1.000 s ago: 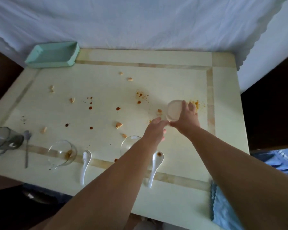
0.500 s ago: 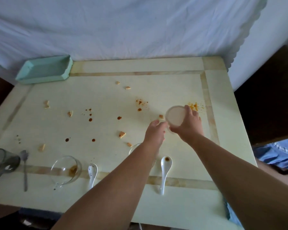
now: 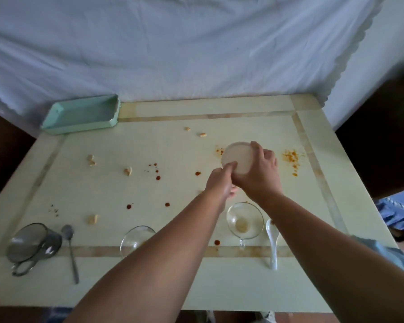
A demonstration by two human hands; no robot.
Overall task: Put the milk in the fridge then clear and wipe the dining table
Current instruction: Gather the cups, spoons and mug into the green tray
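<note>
Dining table (image 3: 173,287): pale cream top with tan inlaid border, backed at 12 o'clock by a white sheet (image 3: 173,43). Surface soiled with red spots (image 3: 158,177), orange crumbs (image 3: 290,156) and bread bits (image 3: 127,170). No legible writing. Green tray (image 3: 82,115) at 10 o'clock. Grey mug (image 3: 30,245) on its side at 8 o'clock. Right hand (image 3: 259,173) grips a small round dish (image 3: 237,157), tilted, near 1 o'clock; left hand (image 3: 221,183) touches its rim, fingers curled, contents indeterminate.

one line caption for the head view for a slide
Right hand grips a small round dish above the crumb-strewn dining table, left hand touching it.
</note>
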